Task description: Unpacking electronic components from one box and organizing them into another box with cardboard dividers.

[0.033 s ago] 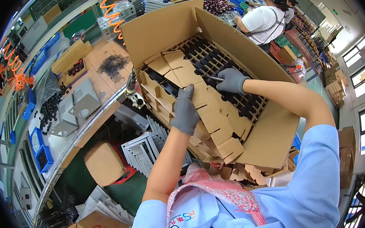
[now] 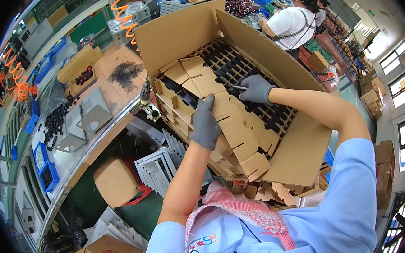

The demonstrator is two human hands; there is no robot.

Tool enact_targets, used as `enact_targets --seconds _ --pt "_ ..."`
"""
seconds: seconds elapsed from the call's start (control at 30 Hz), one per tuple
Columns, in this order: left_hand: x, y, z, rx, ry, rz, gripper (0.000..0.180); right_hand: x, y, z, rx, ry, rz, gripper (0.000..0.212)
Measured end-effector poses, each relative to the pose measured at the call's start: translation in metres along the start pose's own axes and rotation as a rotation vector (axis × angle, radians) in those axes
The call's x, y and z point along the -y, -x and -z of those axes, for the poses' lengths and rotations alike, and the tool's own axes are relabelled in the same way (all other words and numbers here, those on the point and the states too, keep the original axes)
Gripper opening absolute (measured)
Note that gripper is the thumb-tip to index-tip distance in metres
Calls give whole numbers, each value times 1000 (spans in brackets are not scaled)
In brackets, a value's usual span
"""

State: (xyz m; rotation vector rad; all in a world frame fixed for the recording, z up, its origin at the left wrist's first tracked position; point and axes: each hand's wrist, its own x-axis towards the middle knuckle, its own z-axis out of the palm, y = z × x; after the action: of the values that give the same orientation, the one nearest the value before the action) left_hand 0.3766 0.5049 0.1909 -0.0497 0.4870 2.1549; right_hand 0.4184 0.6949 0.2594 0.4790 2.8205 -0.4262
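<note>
A big open cardboard box (image 2: 176, 36) tilts in front of me, holding a cardboard divider grid (image 2: 250, 70) with several black parts (image 2: 229, 69) in its cells. Across the grid lies a notched, folded cardboard strip (image 2: 228, 119). My left hand (image 2: 205, 124), in a grey glove, grips the strip's left edge with the thumb on top; its other fingers are mostly hidden. Over the black parts, right of the strip, my right hand (image 2: 256, 90), also grey-gloved, is closed around a thin grey rod (image 2: 232, 86). The rod points left toward the strip; its exact kind cannot be made out.
On the left, a workbench (image 2: 121, 97) bears metal housings (image 2: 93, 109), loose black pieces and blue bins (image 2: 49, 175). Below it stand a stool (image 2: 115, 182) and stacked metal frames (image 2: 158, 168). An orange coiled hose (image 2: 118, 12) hangs behind the box. Another person (image 2: 294, 26) works at far right.
</note>
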Motion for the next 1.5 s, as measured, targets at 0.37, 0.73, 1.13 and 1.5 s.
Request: enact_targets --seconds 0.37,0.73,1.13,1.5 --pt "2 -3 9 -5 38 4 27 10 -39 30 -22 -38 24 39" --pt "2 -2 10 -10 129 -3 36 20 -46 85 -309 -556 32 26" --pt "5 -4 9 -3 90 12 36 40 -75 40 -139 -43 77 35" --pt "8 -6 8 -26 112 6 42 41 -74 117 -456 -30 105 20"
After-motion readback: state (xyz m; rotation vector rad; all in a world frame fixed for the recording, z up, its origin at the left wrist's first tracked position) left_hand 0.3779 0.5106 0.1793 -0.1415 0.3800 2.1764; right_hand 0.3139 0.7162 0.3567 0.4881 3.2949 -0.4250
